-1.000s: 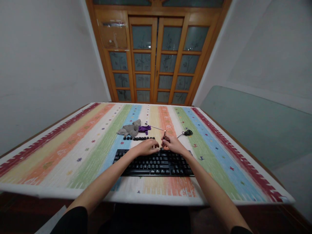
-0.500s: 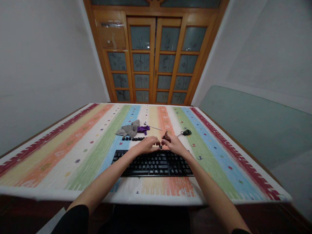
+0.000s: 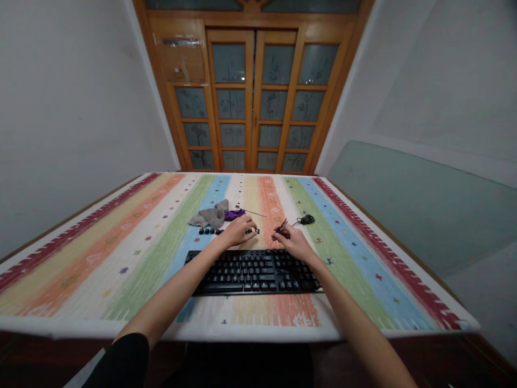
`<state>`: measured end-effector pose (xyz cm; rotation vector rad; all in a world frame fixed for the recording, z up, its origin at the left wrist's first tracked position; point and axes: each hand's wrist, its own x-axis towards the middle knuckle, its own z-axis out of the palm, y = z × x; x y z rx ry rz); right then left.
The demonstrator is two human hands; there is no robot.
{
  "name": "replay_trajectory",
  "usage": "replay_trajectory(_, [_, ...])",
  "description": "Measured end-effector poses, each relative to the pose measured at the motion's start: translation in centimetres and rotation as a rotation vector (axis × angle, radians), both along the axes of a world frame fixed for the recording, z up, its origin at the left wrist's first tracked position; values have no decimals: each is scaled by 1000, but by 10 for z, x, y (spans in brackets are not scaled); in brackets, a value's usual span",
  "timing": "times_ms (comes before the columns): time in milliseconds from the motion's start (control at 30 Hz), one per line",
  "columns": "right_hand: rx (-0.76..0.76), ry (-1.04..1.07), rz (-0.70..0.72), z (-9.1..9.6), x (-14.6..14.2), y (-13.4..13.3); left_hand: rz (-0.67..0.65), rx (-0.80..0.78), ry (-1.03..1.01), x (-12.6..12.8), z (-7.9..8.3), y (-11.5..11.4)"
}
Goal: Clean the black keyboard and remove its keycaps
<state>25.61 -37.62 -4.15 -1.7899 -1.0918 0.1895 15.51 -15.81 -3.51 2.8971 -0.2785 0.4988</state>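
Note:
A black keyboard point(image 3: 254, 272) lies in front of me, with rows of keys showing. Just beyond its far edge, my left hand point(image 3: 238, 231) has its fingertips closed on a small black keycap point(image 3: 257, 231). That hand is at the right end of a row of loose black keycaps point(image 3: 207, 231), part of which it hides. Over the far right side of the keyboard, my right hand point(image 3: 294, 240) is closed around a small dark object point(image 3: 278, 230), too small to identify. A thin brownish piece shows near its fingers.
Behind the keycaps lie a grey cloth point(image 3: 208, 215) and a purple cloth point(image 3: 234, 215). A thin metal rod point(image 3: 254, 213) lies beside them. The coiled black cable point(image 3: 306, 220) rests at the right on the striped tablecloth point(image 3: 141, 258). Wooden doors point(image 3: 254, 102) stand behind the table.
My left hand has moved left and away from the keyboard with the keycap, towards the row. My right hand has shifted slightly right, so the hands are farther apart.

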Motion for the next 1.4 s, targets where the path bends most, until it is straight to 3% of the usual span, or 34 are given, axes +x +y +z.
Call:
replay_trajectory(233, [-29, -33, 71, 1, -9, -8, 79, 172, 44, 16, -7, 1])
replay_trajectory(533, [-24, -43, 104, 3, -14, -16, 118, 224, 72, 21, -13, 1])
replay_trajectory(833, [-26, 32, 89, -1, -19, -13, 126, 219, 106, 22, -16, 3])
replay_trajectory(1233, [-74, -118, 68, 2, -19, -3, 116, 209, 44, 16, -12, 1])
replay_trajectory(1400, [-55, -111, 64, -1, -20, -4, 29, 126, 37, 7, -10, -6])
